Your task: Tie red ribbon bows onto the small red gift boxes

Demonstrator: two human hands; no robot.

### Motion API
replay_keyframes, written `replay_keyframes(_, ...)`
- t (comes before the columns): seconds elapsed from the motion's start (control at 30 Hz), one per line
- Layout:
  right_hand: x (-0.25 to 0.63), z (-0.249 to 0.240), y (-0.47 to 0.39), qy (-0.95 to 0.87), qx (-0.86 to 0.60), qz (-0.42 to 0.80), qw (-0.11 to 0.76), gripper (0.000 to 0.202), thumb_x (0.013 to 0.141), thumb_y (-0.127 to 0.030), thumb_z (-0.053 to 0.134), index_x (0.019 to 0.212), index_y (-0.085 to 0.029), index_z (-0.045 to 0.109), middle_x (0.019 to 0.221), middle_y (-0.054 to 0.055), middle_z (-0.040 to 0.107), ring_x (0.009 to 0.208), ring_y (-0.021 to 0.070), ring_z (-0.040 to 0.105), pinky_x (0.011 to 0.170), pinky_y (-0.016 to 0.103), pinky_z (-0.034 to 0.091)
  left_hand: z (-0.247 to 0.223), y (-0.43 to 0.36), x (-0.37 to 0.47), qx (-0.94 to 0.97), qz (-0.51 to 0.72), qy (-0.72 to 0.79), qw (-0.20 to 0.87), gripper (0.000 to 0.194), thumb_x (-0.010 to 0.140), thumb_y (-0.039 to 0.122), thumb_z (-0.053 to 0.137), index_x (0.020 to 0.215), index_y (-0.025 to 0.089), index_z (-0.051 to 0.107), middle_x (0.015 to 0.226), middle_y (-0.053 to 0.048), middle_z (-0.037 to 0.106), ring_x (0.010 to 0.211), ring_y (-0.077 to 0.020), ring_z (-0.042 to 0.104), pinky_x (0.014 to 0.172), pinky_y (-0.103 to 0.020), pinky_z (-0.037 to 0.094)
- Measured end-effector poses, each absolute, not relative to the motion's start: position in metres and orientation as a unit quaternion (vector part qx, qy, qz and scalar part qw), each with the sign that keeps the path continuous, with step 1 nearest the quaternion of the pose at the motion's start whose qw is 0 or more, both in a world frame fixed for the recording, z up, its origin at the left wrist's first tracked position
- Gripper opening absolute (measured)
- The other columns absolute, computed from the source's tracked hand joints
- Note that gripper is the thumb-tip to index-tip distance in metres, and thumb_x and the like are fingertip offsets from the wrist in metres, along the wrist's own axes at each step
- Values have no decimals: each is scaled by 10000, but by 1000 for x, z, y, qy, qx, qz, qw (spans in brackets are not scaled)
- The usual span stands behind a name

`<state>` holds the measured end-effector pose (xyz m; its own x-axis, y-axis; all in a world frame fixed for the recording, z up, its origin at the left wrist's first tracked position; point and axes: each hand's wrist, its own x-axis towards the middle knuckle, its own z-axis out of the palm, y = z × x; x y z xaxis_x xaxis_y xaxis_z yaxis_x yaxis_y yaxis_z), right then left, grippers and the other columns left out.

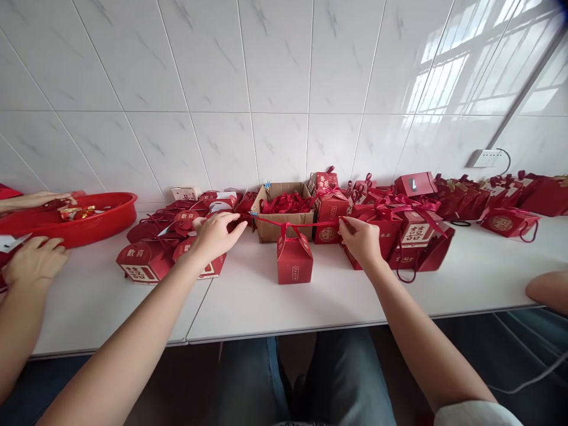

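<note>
A small red gift box (294,260) stands upright on the white table, with a red ribbon (310,225) tied at its top. The ribbon's two ends stretch sideways, nearly level. My left hand (220,235) holds the left end with bent fingers, in front of a pile of red boxes; its exact grip is partly hidden. My right hand (360,239) pinches the other end between thumb and fingertips, right of the box. Behind the small box, a cardboard box (277,231) holds loose red ribbons (287,203).
Red boxes (142,260) are heaped at left, and more beribboned boxes (417,231) crowd the right. Another person's hands (38,260) are by a red basin (95,219) at far left. A person's arm (549,291) rests at the right edge. A tiled wall rises behind.
</note>
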<state>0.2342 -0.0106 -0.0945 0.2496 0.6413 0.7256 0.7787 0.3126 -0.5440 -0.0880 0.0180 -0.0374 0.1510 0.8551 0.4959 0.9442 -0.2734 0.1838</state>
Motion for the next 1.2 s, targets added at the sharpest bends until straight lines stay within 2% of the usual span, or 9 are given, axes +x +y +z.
replay_keyframes(0.17, 247, -103, -23, -613, -591, -106, 514, 310, 819, -313, 501, 829, -125, 746, 677, 105, 712, 565, 181, 609, 616, 275, 467, -51, 12, -107, -755, -201, -618, 91, 429, 847, 488, 417, 1061, 224, 678, 1228, -109, 658, 1128, -310, 590, 952, -454, 301)
replay_keyframes(0.4, 267, -114, -29, -620, -602, -146, 482, 282, 802, -312, 484, 731, -150, 704, 621, 83, 667, 533, 169, 556, 591, 273, 434, -67, 12, -127, -756, -162, -630, 75, 393, 813, 478, 447, 1000, 242, 700, 1215, -104, 668, 1171, -335, 562, 966, -469, 304)
replay_keyframes(0.63, 282, -130, -42, -622, -610, -164, 463, 276, 806, -294, 461, 613, -174, 618, 532, 45, 590, 470, 139, 457, 532, 265, 373, -66, 8, -136, -744, -128, -655, 33, 405, 794, 478, 441, 1012, 251, 696, 1144, -105, 703, 1098, -370, 603, 930, -495, 349)
replay_keyframes(0.77, 290, -141, -44, -619, -621, -166, 451, 283, 805, -279, 457, 577, -181, 593, 520, 40, 580, 454, 131, 429, 517, 264, 363, -63, 3, -140, -746, -132, -652, 32, 358, 801, 480, 440, 914, 267, 703, 1002, -91, 745, 1018, -366, 633, 898, -485, 363)
replay_keyframes(0.9, 285, -143, -50, -611, -632, -178, 442, 244, 797, -264, 464, 697, -167, 664, 616, 67, 634, 519, 166, 512, 524, 277, 383, -63, -3, -137, -757, -149, -634, 42, 317, 775, 469, 490, 944, 258, 655, 1202, -102, 661, 1148, -359, 556, 936, -495, 338)
replay_keyframes(1.0, 268, -135, -60, -607, -624, -224, 439, 261, 816, -246, 481, 945, -158, 690, 920, 127, 679, 766, 239, 614, 582, 303, 445, -66, -12, -122, -768, -203, -602, 81, 247, 767, 444, 519, 849, 227, 603, 1275, -125, 587, 1250, -355, 455, 966, -519, 317)
replay_keyframes(1.07, 251, -127, -65, -635, -581, -236, 452, 263, 838, -230, 491, 1015, -163, 674, 1016, 140, 659, 901, 264, 615, 674, 334, 492, -70, -16, -106, -780, -267, -559, 86, 205, 785, 408, 515, 837, 217, 570, 1277, -127, 566, 1258, -334, 443, 993, -509, 313)
replay_keyframes(1.13, 232, -121, -65, -689, -518, -177, 476, 228, 855, -215, 493, 996, -180, 670, 978, 120, 666, 894, 243, 626, 745, 342, 511, -74, -18, -87, -797, -334, -503, 23, 188, 801, 384, 517, 883, 218, 547, 1214, -110, 590, 1174, -282, 516, 1000, -447, 353)
replay_keyframes(1.2, 213, -120, -57, -722, -481, -62, 493, 193, 861, -226, 504, 957, -194, 669, 941, 97, 674, 849, 218, 641, 766, 332, 516, -82, -14, -67, -793, -385, -466, -79, 205, 801, 383, 542, 925, 219, 538, 1148, -95, 606, 1101, -251, 557, 984, -397, 395)
